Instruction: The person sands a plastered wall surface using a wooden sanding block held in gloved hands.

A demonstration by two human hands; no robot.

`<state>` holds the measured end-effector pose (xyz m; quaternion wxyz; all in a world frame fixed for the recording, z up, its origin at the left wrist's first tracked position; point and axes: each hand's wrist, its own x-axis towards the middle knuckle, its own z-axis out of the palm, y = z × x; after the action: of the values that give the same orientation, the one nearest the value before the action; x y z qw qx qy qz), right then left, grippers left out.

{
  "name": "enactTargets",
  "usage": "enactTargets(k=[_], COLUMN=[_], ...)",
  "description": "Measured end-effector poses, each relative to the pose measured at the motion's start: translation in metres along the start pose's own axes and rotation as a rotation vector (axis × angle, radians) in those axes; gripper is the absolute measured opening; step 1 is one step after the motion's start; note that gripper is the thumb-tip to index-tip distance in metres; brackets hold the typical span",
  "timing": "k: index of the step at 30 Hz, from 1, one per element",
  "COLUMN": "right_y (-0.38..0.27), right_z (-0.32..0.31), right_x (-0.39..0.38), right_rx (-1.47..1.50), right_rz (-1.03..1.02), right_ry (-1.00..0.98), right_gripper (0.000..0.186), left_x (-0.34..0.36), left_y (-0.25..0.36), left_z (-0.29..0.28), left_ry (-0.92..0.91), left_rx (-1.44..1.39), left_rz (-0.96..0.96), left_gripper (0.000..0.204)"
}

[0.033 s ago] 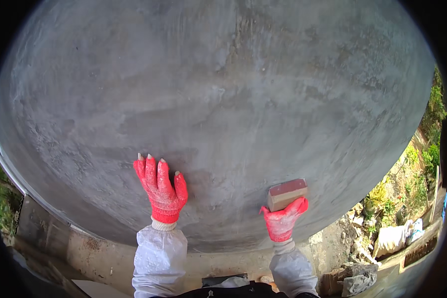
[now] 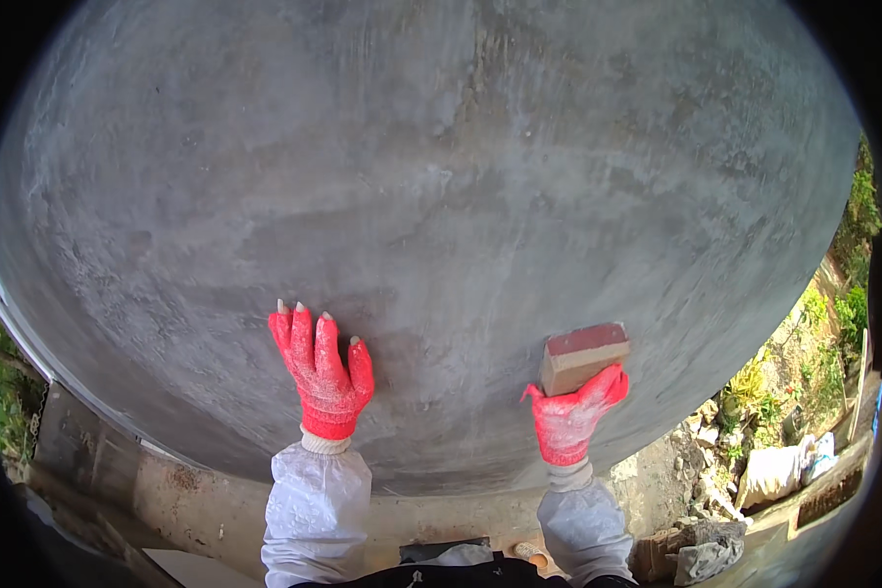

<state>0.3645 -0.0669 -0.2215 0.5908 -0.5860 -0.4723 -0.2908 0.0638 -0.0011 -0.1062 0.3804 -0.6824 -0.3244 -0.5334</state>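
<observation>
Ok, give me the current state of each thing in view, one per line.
Left hand: open, fingers apart, laid against the wall.
Right hand: closed around the block.
Block: gripped, tilted, dark red face uppermost; full contact with the wall can't be confirmed.
Wall: grey, mottled, streaked.
Red gloves: worn, smudged pale.
White sleeves: extended to the glove cuffs, wrinkled.

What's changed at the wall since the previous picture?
The right hand and the reddish-and-tan block it holds have moved up and to the right across the grey wall. Nothing was taken hold of or let go. The left hand stays spread against the wall in about the same place.
</observation>
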Motion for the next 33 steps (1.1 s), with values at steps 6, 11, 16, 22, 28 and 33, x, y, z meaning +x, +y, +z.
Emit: enactTargets(k=[6, 11, 16, 22, 28, 33], right_y=[-0.031, 0.022, -0.070, -0.059, -0.070, -0.152], right_z=[0.024, 0.071, 0.068, 0.078, 0.088, 0.067], right_x=[0.075, -0.099, 0.070, 0.002, -0.040, 0.109], right_rx=[0.015, 0.046, 0.116, -0.123, -0.022, -0.007], right_rz=[-0.136, 0.192, 0.105, -0.199, 0.085, -0.262], right_ry=[0.078, -0.221, -0.059, -0.062, -0.155, -0.005], right_gripper=[0.100, 0.123, 0.116, 0.092, 0.134, 0.079], left_x=[-0.030, -0.050, -0.057, -0.067, -0.076, -0.076], left_y=[-0.011, -0.012, -0.016, -0.016, -0.020, -0.016], left_z=[-0.015, -0.021, -0.034, -0.054, -0.067, -0.066], left_ry=[-0.039, -0.109, -0.129, -0.124, -0.147, -0.093], left_rx=[-0.071, -0.130, -0.089, -0.124, -0.194, -0.233], left_rz=[-0.112, -0.270, -0.319, -0.336, -0.361, -0.389], left_gripper=[0.065, 0.068, 0.064, 0.069, 0.066, 0.061])
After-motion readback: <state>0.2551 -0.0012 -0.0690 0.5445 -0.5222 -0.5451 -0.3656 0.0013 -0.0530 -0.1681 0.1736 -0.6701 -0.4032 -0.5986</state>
